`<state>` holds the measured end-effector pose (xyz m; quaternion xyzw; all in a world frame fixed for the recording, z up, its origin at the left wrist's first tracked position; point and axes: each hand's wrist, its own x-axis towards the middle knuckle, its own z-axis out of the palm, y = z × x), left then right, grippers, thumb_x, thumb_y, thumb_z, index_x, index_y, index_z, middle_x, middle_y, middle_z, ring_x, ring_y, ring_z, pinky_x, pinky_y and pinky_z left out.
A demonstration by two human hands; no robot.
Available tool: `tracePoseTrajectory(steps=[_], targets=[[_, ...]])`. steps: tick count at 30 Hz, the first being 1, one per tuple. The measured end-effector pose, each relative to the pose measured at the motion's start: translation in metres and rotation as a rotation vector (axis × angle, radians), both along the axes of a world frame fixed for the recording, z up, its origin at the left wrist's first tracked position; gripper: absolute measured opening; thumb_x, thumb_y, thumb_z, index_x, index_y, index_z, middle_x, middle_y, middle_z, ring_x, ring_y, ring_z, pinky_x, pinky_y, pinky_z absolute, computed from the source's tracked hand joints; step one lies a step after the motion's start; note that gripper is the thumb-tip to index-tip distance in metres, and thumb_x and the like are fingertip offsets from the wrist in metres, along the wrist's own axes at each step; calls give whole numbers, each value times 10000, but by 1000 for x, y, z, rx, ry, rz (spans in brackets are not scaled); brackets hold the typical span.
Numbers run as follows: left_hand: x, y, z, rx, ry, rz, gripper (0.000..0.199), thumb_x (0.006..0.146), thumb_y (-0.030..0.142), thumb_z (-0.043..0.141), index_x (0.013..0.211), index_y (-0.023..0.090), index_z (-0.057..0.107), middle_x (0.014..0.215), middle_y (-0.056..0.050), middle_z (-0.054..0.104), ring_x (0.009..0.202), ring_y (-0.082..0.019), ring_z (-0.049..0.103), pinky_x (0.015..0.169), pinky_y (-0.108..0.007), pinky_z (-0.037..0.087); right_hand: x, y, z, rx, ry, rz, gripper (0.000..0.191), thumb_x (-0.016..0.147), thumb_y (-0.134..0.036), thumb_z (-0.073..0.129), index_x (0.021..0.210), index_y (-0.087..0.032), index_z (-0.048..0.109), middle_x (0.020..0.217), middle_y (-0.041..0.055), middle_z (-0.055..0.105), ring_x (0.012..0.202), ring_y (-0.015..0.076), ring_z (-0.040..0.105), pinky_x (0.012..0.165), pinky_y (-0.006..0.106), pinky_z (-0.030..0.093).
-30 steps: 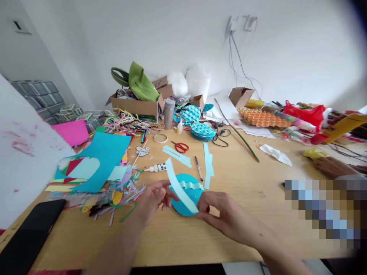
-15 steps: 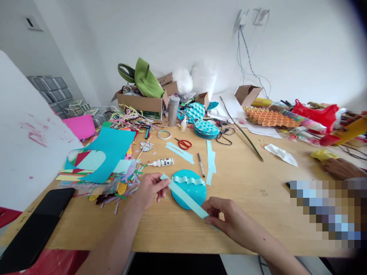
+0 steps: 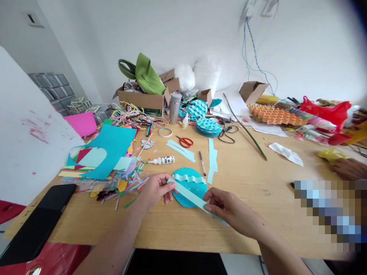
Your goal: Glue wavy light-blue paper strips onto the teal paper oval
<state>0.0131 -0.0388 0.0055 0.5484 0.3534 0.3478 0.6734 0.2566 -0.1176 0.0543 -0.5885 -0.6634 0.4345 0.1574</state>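
A pale aqua paper strip [image 3: 190, 198] runs slantwise between my hands, above a blue paper disc [image 3: 183, 200] on the table. My left hand [image 3: 160, 188] pinches its upper left end between thumb and fingers. Farther down the strip, my right hand [image 3: 222, 205] grips it, and the strip's lower end sticks out beneath that hand. Across the disc's upper part lies a wavy strip [image 3: 189, 178], standing in small humps. Beyond the disc are a glue bottle [image 3: 165, 160], a pen [image 3: 202, 163], red-handled scissors [image 3: 185, 142] and more loose paper strips [image 3: 212, 158].
Coloured paper sheets [image 3: 114, 139] and scraps pile up at the left, near a black phone [image 3: 43, 214]. At the back stand a cardboard box [image 3: 140, 100], a grey bottle [image 3: 175, 109] and stacked blue discs [image 3: 208, 128]. Another person's hand [image 3: 348, 168] rests at the right edge.
My right hand has slid up along the strip towards my left hand, leaving more of the lower end sticking out. The view has shifted slightly.
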Motion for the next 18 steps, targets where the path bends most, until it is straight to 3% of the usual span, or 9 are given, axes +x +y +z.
tracePoseTrajectory(steps=[6,10,13,18], targets=[[-1,2,0,-27,-12,71,412,729,530,710,767,128,631,651,-48,684,499,-143,634,388,-202,466,-7,10,5,41,-44,-39,120,895,-290,461,808,-215,495,666,-15,599,628,148,606,590,266,426],[-2,2,2,22,27,93,411,747,525,684,735,114,683,536,-16,614,461,-110,571,397,-194,450,-11,21,10,105,-72,-69,86,885,-288,455,890,-217,503,722,2,626,616,149,612,556,263,436],[-3,3,3,35,53,108,409,738,525,681,706,118,689,498,7,574,426,-87,524,388,-188,431,-19,28,15,117,-45,-54,176,853,-344,524,977,-218,521,746,-12,608,563,125,577,514,244,414],[-4,8,-3,28,65,206,383,671,509,730,682,137,637,508,22,580,391,-67,470,351,-180,396,-25,36,22,151,-126,-5,368,897,-493,436,670,-212,509,529,-37,500,465,104,440,469,236,322]])
